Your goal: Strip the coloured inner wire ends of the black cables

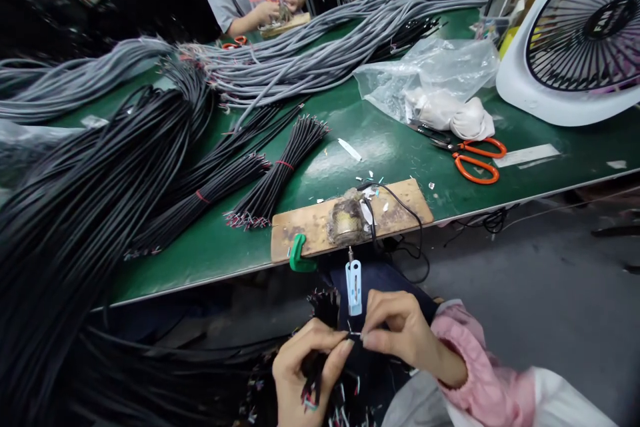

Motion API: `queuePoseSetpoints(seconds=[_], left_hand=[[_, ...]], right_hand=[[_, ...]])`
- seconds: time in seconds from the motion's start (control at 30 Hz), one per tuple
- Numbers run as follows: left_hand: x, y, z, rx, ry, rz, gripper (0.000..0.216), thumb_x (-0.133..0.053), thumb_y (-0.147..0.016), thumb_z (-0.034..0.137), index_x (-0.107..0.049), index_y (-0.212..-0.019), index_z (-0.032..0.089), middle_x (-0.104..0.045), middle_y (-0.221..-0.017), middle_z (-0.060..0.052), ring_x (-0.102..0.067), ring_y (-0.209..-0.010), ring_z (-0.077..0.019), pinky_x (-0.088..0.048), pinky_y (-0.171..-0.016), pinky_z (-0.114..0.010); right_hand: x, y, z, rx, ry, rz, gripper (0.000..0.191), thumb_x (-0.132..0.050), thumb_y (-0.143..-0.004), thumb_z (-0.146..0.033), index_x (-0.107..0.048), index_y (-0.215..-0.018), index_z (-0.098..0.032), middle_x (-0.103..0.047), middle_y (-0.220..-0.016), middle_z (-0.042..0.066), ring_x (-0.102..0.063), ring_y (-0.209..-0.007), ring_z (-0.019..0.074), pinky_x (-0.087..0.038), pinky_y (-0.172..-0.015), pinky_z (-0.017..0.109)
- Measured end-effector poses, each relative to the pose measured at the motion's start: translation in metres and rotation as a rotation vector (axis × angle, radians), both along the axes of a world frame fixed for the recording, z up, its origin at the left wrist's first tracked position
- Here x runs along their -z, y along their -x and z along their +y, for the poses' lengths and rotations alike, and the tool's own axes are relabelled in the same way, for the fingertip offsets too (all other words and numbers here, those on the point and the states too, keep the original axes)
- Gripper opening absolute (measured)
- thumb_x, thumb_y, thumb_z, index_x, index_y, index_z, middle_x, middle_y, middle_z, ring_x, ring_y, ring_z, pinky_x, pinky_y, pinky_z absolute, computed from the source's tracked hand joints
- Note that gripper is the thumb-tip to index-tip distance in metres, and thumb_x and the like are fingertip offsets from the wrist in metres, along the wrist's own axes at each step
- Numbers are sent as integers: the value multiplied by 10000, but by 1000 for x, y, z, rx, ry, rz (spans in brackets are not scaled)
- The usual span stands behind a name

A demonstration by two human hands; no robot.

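Head view: you hold a thin black cable (352, 339) just off the near edge of the green tabletop (325, 170), over your lap, on the near side of the light-blue clip (354, 287). At this end the jacket appears to be off, with fine inner wires (355, 333) exposed; since both hands are on it, work on this end looks unfinished. On the tabletop, far and left of your hands, two black bundles, the right bundle (285, 170) and the left bundle (200, 197), carry red bands and show coloured wire ends; you cannot tell from here whether they are finished or waiting.

The held end lies roughly left to right, its wires pointing right; one pale strand stands toward the far side. The cable's remaining run is mostly hidden. Your left hand (293, 364) has a narrow grip on the jacket; your right hand (403, 327) pinches the wires between thumb and forefinger.
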State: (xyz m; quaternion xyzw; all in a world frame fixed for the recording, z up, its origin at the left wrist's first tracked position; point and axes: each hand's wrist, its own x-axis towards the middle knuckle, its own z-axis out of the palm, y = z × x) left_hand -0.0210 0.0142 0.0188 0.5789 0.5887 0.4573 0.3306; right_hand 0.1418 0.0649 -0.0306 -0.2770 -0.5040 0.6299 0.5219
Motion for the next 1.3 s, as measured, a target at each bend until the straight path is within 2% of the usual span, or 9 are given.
queuePoseSetpoints(seconds=[0.07,0.1,0.23,0.33,0.53,0.67,0.8,1.07,1.3], left_hand=[[-4,1,2,38,-27,-15,142,-754,-785,94,-745,-722,221,-675,-613,35,-615,-530,-130,-473,-537,-215],[-6,2,3,50,-41,-17,147,-755,-782,86,-747,-730,224,-681,-615,37,-622,-533,-130,-480,-545,-215],[-11,4,12,63,-96,2,169,-752,-776,65,-755,-751,233,-695,-626,43,-639,-546,-126,-498,-561,-207],[-12,7,19,88,-98,28,162,-751,-783,72,-759,-754,231,-697,-628,40,-644,-551,-126,-500,-561,-203],[-11,9,26,159,-69,43,139,-747,-807,110,-754,-737,230,-685,-619,38,-634,-531,-120,-486,-538,-192],[-9,8,28,202,-70,34,138,-745,-811,102,-753,-754,227,-686,-623,35,-633,-536,-119,-485,-546,-191],[-11,7,30,179,-53,58,136,-743,-818,112,-734,-734,218,-675,-623,35,-626,-539,-117,-481,-548,-192],[-10,7,30,166,-51,47,132,-744,-813,119,-735,-729,220,-658,-614,40,-604,-523,-113,-463,-524,-194],[-10,5,30,152,-72,37,127,-748,-806,125,-741,-715,214,-676,-608,27,-625,-518,-130,-485,-520,-201]], right_hand=[[-3,3,10,-37,180,-5,408,-683,-895,-522,-747,-740,-151,-641,-659,31,-553,-600,136,-430,-563,258],[-6,6,17,-34,222,-3,464,-649,-894,-586,-749,-796,-144,-642,-699,34,-554,-613,134,-435,-572,255],[-15,20,40,-130,261,6,610,-639,-818,-718,-743,-802,-118,-606,-688,23,-510,-609,120,-402,-563,234],[-16,28,45,-162,348,68,600,-658,-814,-705,-732,-759,-112,-548,-623,-3,-450,-548,95,-351,-517,217],[-14,33,43,-222,476,256,571,-743,-751,-679,-691,-666,-117,-501,-568,-26,-415,-489,71,-339,-482,197],[-15,34,44,-257,507,297,574,-759,-733,-677,-680,-650,-115,-503,-556,-27,-405,-467,63,-326,-461,190],[-13,33,44,-272,522,293,589,-755,-723,-693,-687,-689,-110,-537,-596,-15,-433,-503,72,-336,-483,196],[-12,21,30,-435,534,283,602,-903,-543,-609,-673,-820,-126,-574,-739,-15,-514,-666,110,-440,-665,242],[-9,25,24,-399,594,345,648,-979,-417,-509,-602,-809,-156,-569,-754,-44,-492,-658,86,-414,-632,208]])
